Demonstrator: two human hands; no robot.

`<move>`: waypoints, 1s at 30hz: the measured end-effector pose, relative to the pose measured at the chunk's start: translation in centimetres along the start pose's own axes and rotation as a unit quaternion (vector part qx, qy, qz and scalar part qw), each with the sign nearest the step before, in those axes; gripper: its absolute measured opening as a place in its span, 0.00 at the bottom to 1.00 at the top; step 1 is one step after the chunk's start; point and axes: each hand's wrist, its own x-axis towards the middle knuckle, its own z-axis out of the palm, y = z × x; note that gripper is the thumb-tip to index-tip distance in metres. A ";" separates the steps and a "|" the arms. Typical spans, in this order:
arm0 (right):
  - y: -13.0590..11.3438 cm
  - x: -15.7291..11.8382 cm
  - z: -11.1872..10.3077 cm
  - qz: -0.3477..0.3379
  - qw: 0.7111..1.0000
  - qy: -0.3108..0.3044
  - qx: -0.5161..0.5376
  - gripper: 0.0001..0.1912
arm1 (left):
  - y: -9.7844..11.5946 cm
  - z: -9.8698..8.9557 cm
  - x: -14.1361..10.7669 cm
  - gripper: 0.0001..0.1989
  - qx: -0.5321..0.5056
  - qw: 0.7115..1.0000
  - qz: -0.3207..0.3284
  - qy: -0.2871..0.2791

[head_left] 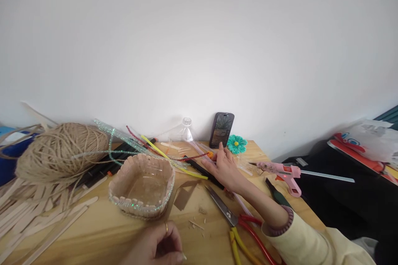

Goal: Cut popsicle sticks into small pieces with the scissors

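My right hand [224, 168] is spread loosely, its fingers reaching to the lower edge of the upright smartphone [222, 130]; whether they touch it I cannot tell. The orange piece [210, 155] lies just beside them. My left hand [163, 242] is curled, fingertips pinching a small pale sliver [184, 257], in front of the craft-stick basket [116, 188] on the counter [199, 248].

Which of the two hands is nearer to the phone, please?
Right. The right hand is just in front of the phone; the left hand is farther away, closer to the person.
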 end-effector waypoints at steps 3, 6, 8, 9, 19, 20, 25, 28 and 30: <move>-0.5 0.5 -0.8 -0.022 0.997 0.065 -0.032 0.29 | -0.1 -0.1 0.0 0.10 0.001 1.000 -0.004 -0.005; -0.8 1.3 -1.9 -0.056 0.988 0.129 -0.068 0.25 | -0.3 -0.1 0.1 0.11 0.002 1.000 -0.002 -0.013; -0.8 2.0 -2.3 -0.079 0.980 0.158 -0.088 0.26 | -0.4 0.0 0.2 0.10 0.001 1.000 0.000 -0.013; -0.7 2.4 -2.4 -0.089 0.977 0.169 -0.096 0.26 | -0.4 0.0 0.3 0.10 0.001 1.000 -0.001 -0.016; -0.7 4.1 -2.1 -0.134 0.957 0.220 -0.132 0.28 | 0.0 -0.2 0.4 0.10 -0.008 1.000 -0.006 -0.011; -0.7 4.1 -2.1 -0.134 0.957 0.220 -0.133 0.28 | 0.0 -0.2 0.4 0.10 -0.008 1.000 -0.007 -0.009; -0.8 4.3 -2.1 -0.132 0.957 0.218 -0.139 0.29 | -0.1 -0.1 0.3 0.11 -0.003 1.000 -0.008 -0.008; -0.6 3.9 -2.2 -0.130 0.958 0.215 -0.140 0.30 | -0.2 -0.1 0.3 0.11 0.001 1.000 -0.008 -0.007; -0.3 3.2 -2.3 -0.127 0.959 0.211 -0.140 0.30 | -0.3 -0.1 0.3 0.10 -0.002 1.000 -0.005 -0.006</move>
